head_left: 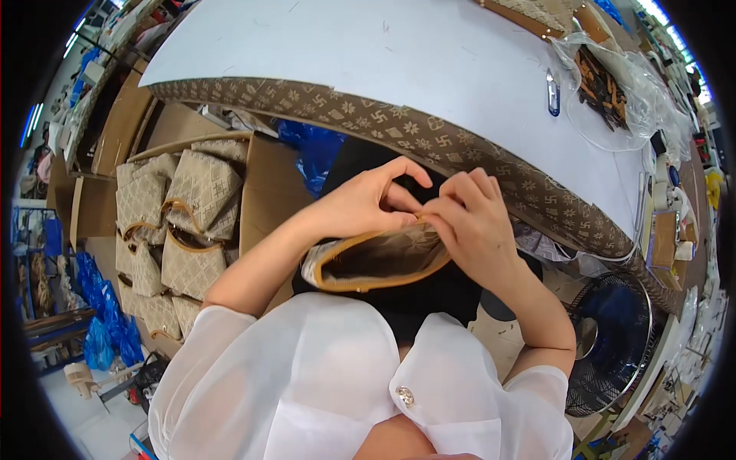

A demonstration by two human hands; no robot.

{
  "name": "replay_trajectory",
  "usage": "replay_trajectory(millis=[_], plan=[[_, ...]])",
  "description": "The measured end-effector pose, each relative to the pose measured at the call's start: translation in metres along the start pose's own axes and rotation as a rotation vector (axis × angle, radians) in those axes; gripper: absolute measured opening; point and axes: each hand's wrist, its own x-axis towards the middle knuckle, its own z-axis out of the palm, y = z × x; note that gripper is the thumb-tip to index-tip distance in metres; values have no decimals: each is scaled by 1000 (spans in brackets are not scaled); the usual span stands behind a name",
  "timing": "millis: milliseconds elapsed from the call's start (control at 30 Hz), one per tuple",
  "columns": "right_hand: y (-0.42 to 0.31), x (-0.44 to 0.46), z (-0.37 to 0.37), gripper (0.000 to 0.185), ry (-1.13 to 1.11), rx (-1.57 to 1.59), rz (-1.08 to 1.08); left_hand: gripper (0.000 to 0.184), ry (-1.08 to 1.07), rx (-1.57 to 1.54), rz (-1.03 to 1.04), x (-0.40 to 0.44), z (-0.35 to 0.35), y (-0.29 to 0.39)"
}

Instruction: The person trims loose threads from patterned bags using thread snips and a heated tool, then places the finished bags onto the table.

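A beige patterned bag [383, 282] with tan trim rests on my lap, its mouth gaping upward and a dark lining showing inside. At the rim's far edge, my left hand [374, 201] pinches with thumb and fingers. Right beside it, my right hand [474, 222] is closed on the same rim, near the bag's right corner. The fingertips of both hands meet there. Whether they also hold some small part at that spot is too small to make out.
A cardboard box [264, 188] on the left holds several similar beige bags [201, 192]. Ahead, a white-topped table [368, 54] carries a blue cutter knife [553, 93] and a clear plastic bag of brown strips [602, 88]. A black fan [611, 345] stands at right.
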Motion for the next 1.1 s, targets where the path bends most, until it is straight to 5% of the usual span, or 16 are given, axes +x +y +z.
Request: replay_trajectory(millis=[333,900,1100], plan=[[44,18,34,9,-168,284,182,56,-187,-25,16,45,-43,-49],[45,4,43,4,-161,545,428,48,-236,-21,-19,50,-49,-63],[38,-9,13,8,69,829,283,38,-4,110,-6,15,-21,-6]])
